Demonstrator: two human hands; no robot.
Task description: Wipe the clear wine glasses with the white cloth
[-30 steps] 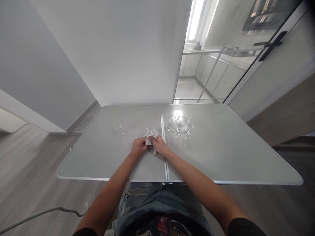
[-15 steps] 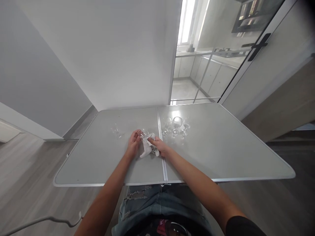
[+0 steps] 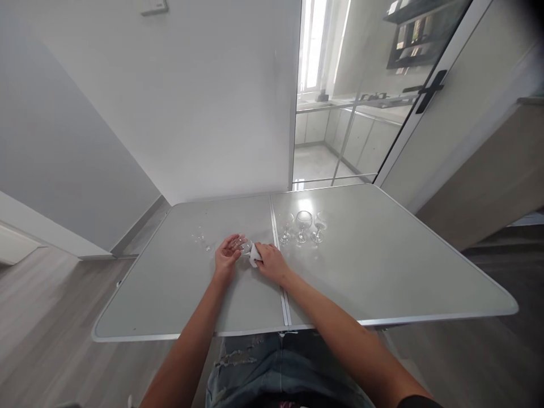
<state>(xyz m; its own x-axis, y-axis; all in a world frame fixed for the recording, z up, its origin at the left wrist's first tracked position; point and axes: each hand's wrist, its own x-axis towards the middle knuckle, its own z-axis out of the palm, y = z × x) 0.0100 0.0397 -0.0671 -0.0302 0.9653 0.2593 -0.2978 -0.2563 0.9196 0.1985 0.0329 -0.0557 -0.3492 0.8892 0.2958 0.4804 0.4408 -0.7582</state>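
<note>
Since a second ago my hands have dropped lower onto the table (image 3: 374,266) and the cloth, which was bunched over the glass, now shows only as a small white corner between them; the view has also tipped up a little.

The grey folding table spreads out from my hands on every side, its centre seam running just right of my right hand. Beyond my right hand, well within reach, three stemmed glasses (image 3: 302,225) stand upright in a row, all looking empty. Beyond my left hand (image 3: 227,258) a further small clear glass (image 3: 199,237) stands apart, too faint to tell what is in it.

My left hand curls loosely around a stemmed glass (image 3: 241,245), which looks tilted and touches the cloth (image 3: 254,254). My right hand (image 3: 271,263) is closed on that cloth, pressing it to the glass.

I judge I am mid-wipe on this glass. The next move calls for a gentle grip on the bowl while the cloth turns.
</note>
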